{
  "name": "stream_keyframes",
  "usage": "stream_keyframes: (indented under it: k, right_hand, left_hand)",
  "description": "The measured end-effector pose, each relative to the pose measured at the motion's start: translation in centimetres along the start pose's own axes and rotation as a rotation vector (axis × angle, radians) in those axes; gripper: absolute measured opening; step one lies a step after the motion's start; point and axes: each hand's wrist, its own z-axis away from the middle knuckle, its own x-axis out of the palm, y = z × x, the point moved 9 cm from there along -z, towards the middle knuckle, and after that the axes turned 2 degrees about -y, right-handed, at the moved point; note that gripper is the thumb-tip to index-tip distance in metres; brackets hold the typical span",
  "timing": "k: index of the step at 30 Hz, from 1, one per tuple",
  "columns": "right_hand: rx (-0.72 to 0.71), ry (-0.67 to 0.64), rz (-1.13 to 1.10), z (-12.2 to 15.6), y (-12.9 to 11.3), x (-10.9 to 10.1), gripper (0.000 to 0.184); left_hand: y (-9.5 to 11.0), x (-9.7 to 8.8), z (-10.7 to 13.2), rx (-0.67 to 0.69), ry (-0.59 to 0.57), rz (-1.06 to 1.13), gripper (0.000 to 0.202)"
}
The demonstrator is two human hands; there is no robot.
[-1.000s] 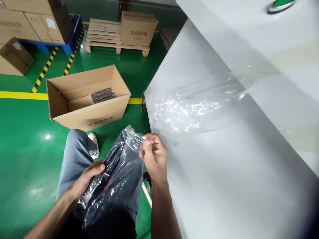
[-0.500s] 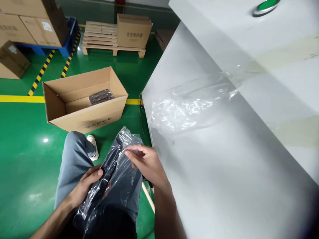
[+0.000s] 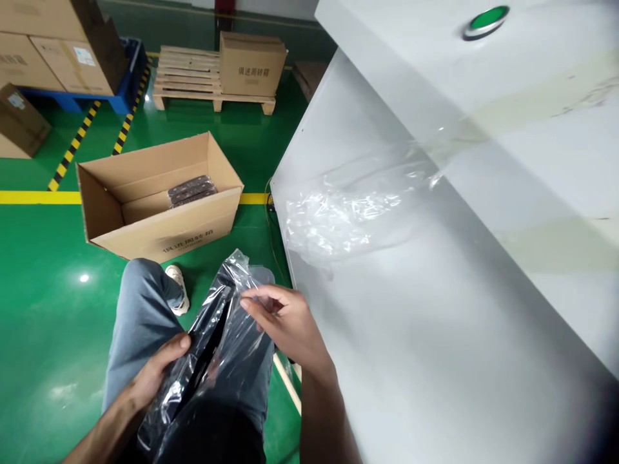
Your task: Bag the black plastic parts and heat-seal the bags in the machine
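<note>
A long black item (image 3: 202,336) lies over my lap inside a clear plastic bag (image 3: 235,345); its exact kind does not show. My left hand (image 3: 157,368) grips it from the left, thumb on top and fingers hidden beneath. With thumb and index finger pressed together, my right hand (image 3: 283,319) pinches the bag's film near its far end, on the right side. Loose film stretches between the two hands, and a dark gap shows along the item's length.
An open carton (image 3: 193,241) stands on the floor ahead, with brown wrapped pieces (image 3: 192,191) inside. Clear plastic bags (image 3: 338,219) lie on the white surface (image 3: 411,335) at right. Beyond are a wooden pallet (image 3: 186,72) bearing a carton (image 3: 254,64) and stacked boxes (image 3: 72,64).
My left hand has shifted slightly down and left with the item. The dark gap between item and loose film looks wider. My right hand keeps its pinch; the whole view has moved a little.
</note>
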Motion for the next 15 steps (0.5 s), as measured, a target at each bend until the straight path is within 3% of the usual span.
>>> stream_keyframes:
  k: [5,9,12,15]
  right_hand:
    - [-0.086,-0.028,0.089,0.8,-2.2,0.7,0.013]
    - [-0.122,-0.159,0.084,1.4,-3.6,2.0,0.014]
    - [-0.131,-0.283,0.088,1.8,-4.0,2.8,0.012]
    - [-0.127,-0.237,0.131,1.6,-3.7,1.9,0.011]
  left_hand:
    - [1.5,1.4,0.0,-0.037,-0.207,-0.015,0.065]
    - [2.8,3.1,-0.7,-0.017,-0.392,-0.118,0.075]
    - [3.2,2.9,-1.7,0.022,-0.290,-0.241,0.079]
    - [3.4,1.9,-1.7,0.034,-0.084,-0.274,0.085]
